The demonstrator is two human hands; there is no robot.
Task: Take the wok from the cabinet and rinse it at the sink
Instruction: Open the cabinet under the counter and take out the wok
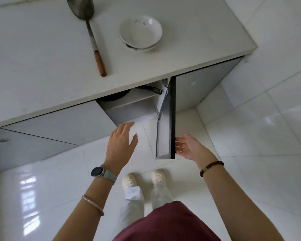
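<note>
Black wok (114, 96) on the cabinet shelf (139, 99), under the front edge of the counter (50, 58). Grey cabinet door (165, 122) swung wide. Empty left hand (122, 141) flat before the opening; right hand (188, 146) palm-up, straight fingers (179, 144) against the door's edge.

Light: bright, even.
Glare: white patches on floor tiles (29, 188) (to my left).
Edges: lines bow.

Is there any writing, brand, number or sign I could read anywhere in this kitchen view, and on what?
No readable text anywhere.
Small pale mark on the closed cabinet door: too small and blurred to read.
Watch: screen dark, no digits.
Bowls: painted flowers and blue marks only, no words.
</note>
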